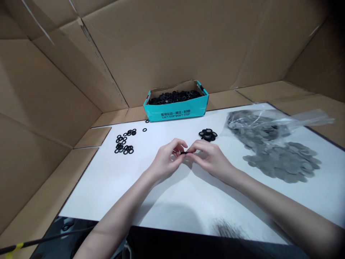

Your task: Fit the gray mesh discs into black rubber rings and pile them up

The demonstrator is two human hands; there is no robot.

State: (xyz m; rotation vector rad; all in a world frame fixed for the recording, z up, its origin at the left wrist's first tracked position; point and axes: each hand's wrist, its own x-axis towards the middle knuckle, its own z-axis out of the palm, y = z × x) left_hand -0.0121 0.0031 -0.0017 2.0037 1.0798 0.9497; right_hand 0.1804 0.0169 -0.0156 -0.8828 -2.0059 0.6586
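Cardboard walls (183, 46) behind white tabletop (107, 190); yellow-banded black cable (54, 237) lower left.

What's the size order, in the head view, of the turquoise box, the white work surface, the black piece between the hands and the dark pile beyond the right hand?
Largest to smallest:
1. White work surface
2. Turquoise box
3. Dark pile
4. Black piece, partly covered

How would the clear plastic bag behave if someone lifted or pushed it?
The clear plastic bag would likely sag and crumple, since its film looks thin and wrinkled. Grey discs might slide out, as many lie loose in front of it. It seems unlikely to roll, lying low and spread out.
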